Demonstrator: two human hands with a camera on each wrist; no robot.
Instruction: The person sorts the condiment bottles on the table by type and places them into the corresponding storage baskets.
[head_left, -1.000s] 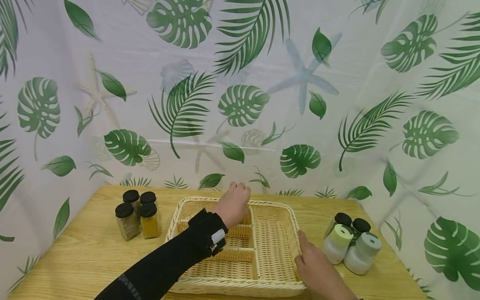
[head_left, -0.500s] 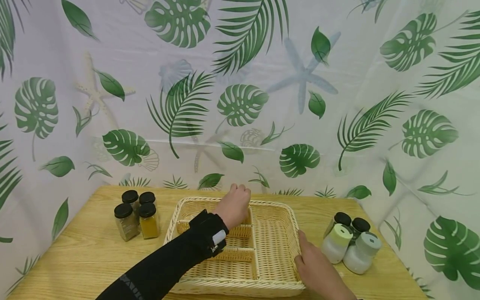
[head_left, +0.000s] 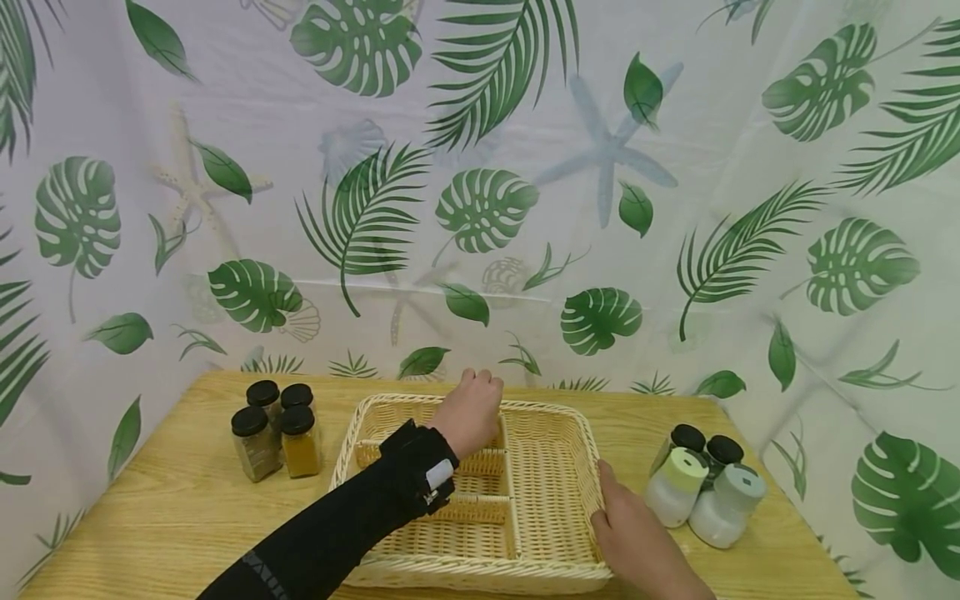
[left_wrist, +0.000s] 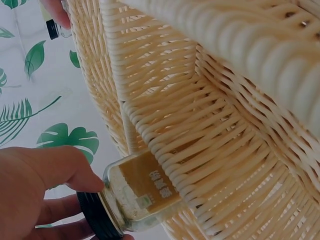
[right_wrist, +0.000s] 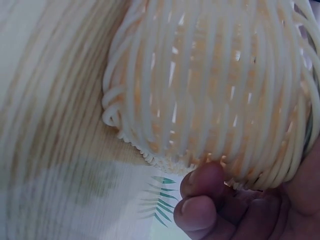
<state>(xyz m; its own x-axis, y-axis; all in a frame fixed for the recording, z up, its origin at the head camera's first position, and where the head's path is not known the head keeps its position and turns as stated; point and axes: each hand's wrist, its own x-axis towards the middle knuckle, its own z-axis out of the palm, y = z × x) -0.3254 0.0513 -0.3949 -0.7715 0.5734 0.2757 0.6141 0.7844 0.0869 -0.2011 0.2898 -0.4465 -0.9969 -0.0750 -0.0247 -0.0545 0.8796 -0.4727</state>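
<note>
My left hand (head_left: 470,414) reaches into the back of a divided wicker basket (head_left: 551,483). In the left wrist view, the thumb and fingers of that hand grip the black lid of a glass spice jar (left_wrist: 142,187) with a brown label. Part of the jar is hidden behind a woven divider (left_wrist: 167,170); from the head it is covered by the hand. At the basket's right side, my right hand (head_left: 637,533) holds the rim. In the right wrist view, its curled fingers (right_wrist: 202,182) are against the woven wall.
Several black-lidded spice jars (head_left: 300,442) stand together on the wooden table (head_left: 150,508), left of the basket. To its right are two white shakers, one with a yellow-green lid (head_left: 686,468) and one with a grey lid (head_left: 740,487), before two black-lidded jars (head_left: 723,450). A leaf-patterned cloth (head_left: 495,275) hangs behind.
</note>
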